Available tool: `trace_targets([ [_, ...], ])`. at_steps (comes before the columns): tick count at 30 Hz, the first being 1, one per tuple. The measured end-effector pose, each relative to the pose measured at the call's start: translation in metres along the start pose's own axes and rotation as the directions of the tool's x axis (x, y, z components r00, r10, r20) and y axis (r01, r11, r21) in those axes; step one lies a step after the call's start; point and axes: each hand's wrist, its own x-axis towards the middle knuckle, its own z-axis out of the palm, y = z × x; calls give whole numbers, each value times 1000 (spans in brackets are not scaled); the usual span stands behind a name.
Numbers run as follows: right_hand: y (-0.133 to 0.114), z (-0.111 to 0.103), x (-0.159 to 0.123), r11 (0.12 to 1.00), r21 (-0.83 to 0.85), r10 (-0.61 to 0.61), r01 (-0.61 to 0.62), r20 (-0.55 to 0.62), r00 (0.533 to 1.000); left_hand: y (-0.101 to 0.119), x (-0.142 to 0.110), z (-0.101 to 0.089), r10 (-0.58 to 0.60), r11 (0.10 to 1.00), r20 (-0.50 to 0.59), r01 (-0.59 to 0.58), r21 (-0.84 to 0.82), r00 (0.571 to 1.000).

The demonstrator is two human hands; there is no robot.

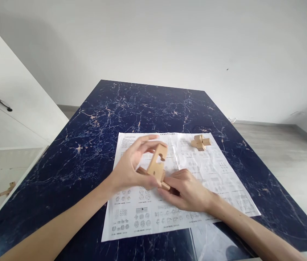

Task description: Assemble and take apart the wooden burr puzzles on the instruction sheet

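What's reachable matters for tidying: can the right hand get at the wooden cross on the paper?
Probably yes: only paper lies between the right hand and the wooden cross, though the hand holds a wooden piece.

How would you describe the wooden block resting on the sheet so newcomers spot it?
On the blue marbled table lies a printed paper sheet. Near its far right corner rests a cross-shaped wooden block, untouched, unlike the notched piece in the left hand.

Bright, soft light, perhaps from a window; glare whitens the near edge of the desk (153, 108), the left hand (131, 163) blurs, and edges stretch wide.
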Motion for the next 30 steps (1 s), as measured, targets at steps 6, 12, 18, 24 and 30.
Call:
trace_targets([
  [6,-2,-1,0,997,51,63,-63,-11,998,-6,10,-28,137,821,-515,193,537,846],
  [12,-3,-5,2,967,181,188,-178,-40,981,-28,11,-47,226,485,-506,355,800,833],
  [18,-4,-11,1,876,355,350,-327,0,937,-11,5,-20,441,562,-287,-12,827,851],
  [24,-4,-15,0,883,392,266,-258,35,963,-7,-6,3,-152,950,18,141,280,988],
  [30,-5,-15,1,880,423,205,-217,73,976,-10,-7,12,-344,923,180,296,247,922],
])
